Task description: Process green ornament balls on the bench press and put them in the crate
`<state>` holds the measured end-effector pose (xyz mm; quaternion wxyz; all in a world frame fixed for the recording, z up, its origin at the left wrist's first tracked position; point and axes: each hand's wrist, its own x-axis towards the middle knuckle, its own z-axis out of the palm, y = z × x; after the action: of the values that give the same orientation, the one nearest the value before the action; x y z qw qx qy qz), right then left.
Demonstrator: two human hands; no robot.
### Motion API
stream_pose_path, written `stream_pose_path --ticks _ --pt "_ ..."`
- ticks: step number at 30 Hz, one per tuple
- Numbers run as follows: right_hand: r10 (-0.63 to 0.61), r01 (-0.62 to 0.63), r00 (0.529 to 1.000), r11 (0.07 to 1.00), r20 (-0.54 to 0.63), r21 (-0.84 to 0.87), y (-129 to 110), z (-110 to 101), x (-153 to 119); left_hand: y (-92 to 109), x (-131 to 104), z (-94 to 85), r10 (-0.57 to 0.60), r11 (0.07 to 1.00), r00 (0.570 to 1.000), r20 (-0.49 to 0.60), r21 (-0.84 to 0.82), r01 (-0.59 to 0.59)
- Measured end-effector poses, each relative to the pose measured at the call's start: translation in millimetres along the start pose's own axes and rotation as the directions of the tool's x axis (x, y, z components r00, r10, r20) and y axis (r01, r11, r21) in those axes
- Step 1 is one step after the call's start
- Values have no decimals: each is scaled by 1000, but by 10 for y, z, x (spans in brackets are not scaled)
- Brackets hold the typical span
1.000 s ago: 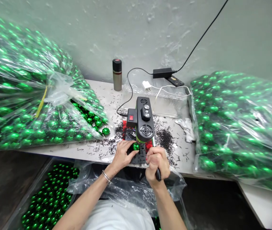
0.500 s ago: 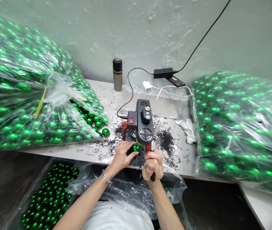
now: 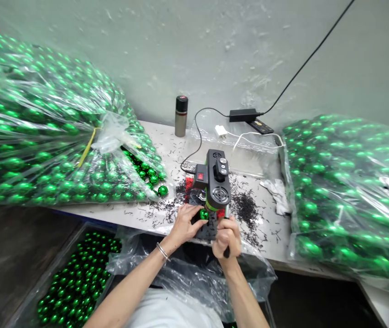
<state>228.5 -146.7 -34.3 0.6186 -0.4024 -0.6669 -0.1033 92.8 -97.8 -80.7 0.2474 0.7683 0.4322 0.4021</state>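
Observation:
Between the thumb and fingers of my left hand (image 3: 184,223) is a shiny green ball (image 3: 204,214), a bauble by its look. It sits under the front end of a small black bench drill press (image 3: 218,180) with a red switch. My right hand (image 3: 227,237) is closed around the machine's black lever handle (image 3: 226,252) at its right side. The tool tip above the ball is hidden by the machine's head. Dark shavings (image 3: 245,206) lie heaped right of the machine and scattered across the white table (image 3: 156,133).
Big clear bags of green baubles stand left (image 3: 44,159) and right (image 3: 344,200). A loose bauble (image 3: 163,190) lies by the left bag's mouth. Behind are a bottle (image 3: 181,116), a power adapter (image 3: 244,115) and cables. A white glove (image 3: 276,193) lies right. Below the edge is a bauble-filled bin (image 3: 74,278).
The whole view has shifted, so the scene sits a little further right and lower. Both hands keep their places on the ball and the lever.

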Motion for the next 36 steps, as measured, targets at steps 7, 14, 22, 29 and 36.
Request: stream_pose_path --ticks 7,14,22,29,36 --pt "285 -288 958 953 40 93 -356 -174 734 59 -211 -51 45 999 998 -40 0 -45" --pt "229 -227 973 971 -11 75 -331 -128 613 29 -291 -599 175 945 980 -97 297 -139" --pt "211 -210 977 976 -7 61 -288 -125 511 -418 377 -1024 -154 811 985 -78 560 171" --pt "201 -201 980 977 0 67 -291 -122 490 -244 244 -1001 -502 736 865 12 -519 435" --pt "226 -226 974 971 14 75 -331 -132 566 49 115 -716 -582 311 745 327 -756 576"
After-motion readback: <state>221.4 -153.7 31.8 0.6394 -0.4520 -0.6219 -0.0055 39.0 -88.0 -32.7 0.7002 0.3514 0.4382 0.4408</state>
